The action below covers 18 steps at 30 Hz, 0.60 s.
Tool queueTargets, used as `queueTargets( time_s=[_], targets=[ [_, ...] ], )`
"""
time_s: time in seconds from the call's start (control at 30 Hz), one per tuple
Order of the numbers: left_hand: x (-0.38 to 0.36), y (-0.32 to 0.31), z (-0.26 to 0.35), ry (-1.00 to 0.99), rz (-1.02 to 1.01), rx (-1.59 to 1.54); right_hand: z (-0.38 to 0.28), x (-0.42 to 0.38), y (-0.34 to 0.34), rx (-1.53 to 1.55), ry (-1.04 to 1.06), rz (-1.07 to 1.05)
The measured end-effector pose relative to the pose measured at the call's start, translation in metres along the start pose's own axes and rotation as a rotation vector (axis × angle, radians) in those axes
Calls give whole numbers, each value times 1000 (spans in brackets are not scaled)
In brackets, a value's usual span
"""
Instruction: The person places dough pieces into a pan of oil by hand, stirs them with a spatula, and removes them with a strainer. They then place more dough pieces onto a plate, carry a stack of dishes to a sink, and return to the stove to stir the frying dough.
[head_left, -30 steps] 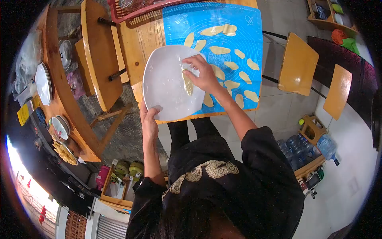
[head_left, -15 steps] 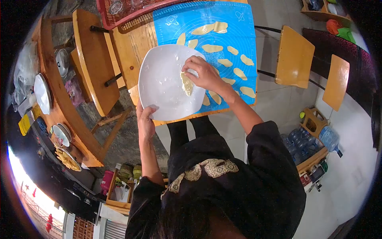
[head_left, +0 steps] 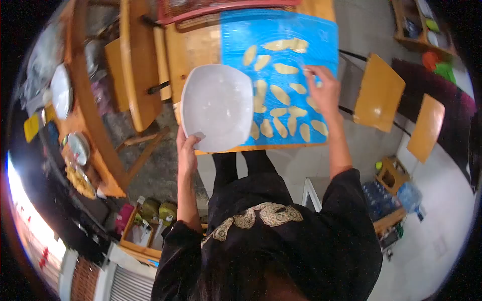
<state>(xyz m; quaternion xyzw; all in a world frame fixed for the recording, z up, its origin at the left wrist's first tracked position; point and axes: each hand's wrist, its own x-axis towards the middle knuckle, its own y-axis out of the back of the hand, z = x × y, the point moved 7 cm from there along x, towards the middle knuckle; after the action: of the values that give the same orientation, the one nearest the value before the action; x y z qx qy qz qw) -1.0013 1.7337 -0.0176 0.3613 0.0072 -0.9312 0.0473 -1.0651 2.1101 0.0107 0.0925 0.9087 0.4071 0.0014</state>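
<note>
My left hand grips the near rim of a white square plate, held over the table's front edge. The plate looks bare. My right hand is over the right side of the blue silicone mat, fingers pinched close above the pale oval dough pieces; what it pinches is too blurred to tell. Several dough pieces lie spread across the mat, with a longer strip of dough near its far end.
The mat lies on a wooden table with a red basket at its far edge. A wooden bench stands at the left, wooden chairs at the right. A side counter holds plates and bowls. Water bottles sit on the floor.
My right hand left the plate and swung right over the mat's right side. The dough piece seen on the plate is no longer there. The left hand still holds the plate.
</note>
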Motion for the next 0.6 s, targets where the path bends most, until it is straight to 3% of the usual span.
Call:
queueTargets(
  time_s=[0.07, 0.2, 0.23, 0.27, 0.33, 0.37, 0.4, 0.5, 0.57, 0.6],
  targets=[
    [-6, 10, -3, -2, 19, -18, 14, 10, 2, -159, 47, 56],
    [-21, 15, -4, 53, 38, 13, 12, -3, -33, -243, 142, -36],
    [-13, 21, -22, -34, -6, 155, 10, -11, -44, -93, 61, -33],
    [-26, 5, 1, -34, -12, 143, 15, -25, -60, 44, -26, -36],
    [-37, -18, 14, -500, 8, 471, 48, -67, -119, 791, -491, -21],
    [-51, -40, 43, -326, -53, 392, 44, -84, -142, 1016, -755, -95],
    [-60, -56, 43, -557, 10, 598, 28, -106, -162, 1224, -1029, -182],
    [-92, -101, 41, -791, -313, 805, -76, -123, -155, 1983, -983, -347],
    [-117, -107, 55, -1145, -435, 738, -93, -129, -153, 2071, -915, -412],
    [-124, -102, 57, -1184, -499, 762, -85, -130, -154, 2034, -874, -409]
  ],
)
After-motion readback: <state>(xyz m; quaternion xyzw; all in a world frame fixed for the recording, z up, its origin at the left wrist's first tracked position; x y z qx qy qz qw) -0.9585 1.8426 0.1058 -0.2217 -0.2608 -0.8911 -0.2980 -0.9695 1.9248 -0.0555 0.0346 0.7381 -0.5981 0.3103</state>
